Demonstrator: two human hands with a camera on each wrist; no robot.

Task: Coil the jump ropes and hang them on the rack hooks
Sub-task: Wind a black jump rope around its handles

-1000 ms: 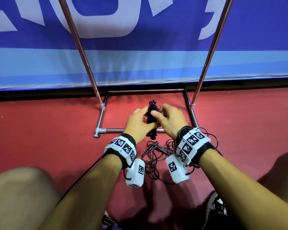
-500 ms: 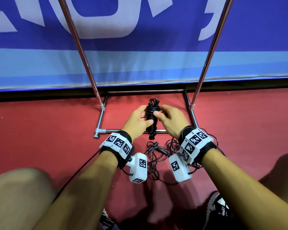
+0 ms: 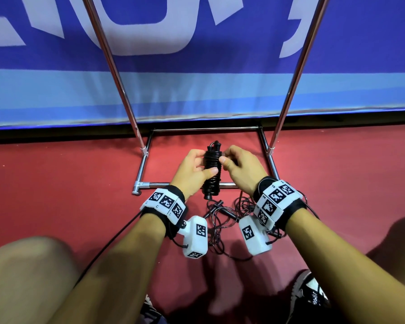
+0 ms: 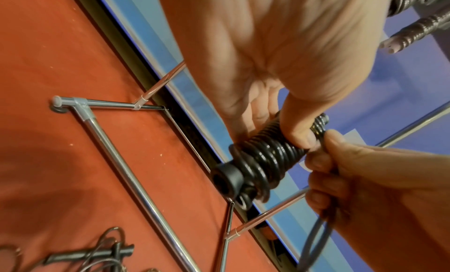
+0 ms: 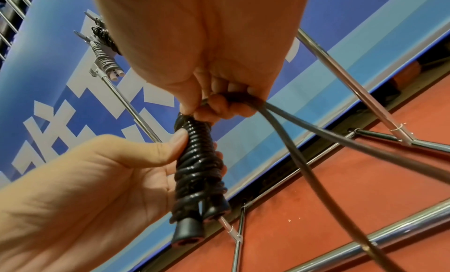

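A: Item one, largest?
B: Chrome rack (image 3: 117,73), standing on the red floor (image 3: 56,188); two coiled ropes (image 5: 104,50) already hang up top in the right wrist view.

A: Item in hand?
B: Black jump rope bundle (image 3: 211,169), held upright above the rack's base bar. Cord wound tight round paired handles; likely light, glossy, springy, apt to unwind. Best gripped mid-coil.

A: Hands?
B: Left hand (image 3: 192,170) curled round the coil, thumb pressing the turns. Right hand (image 3: 240,168) pinching the cord's free end (image 5: 304,141) at the bundle's top, fingers closed.

A: Remainder?
B: Loose rope (image 3: 222,220) tangled on the floor between the wrists.
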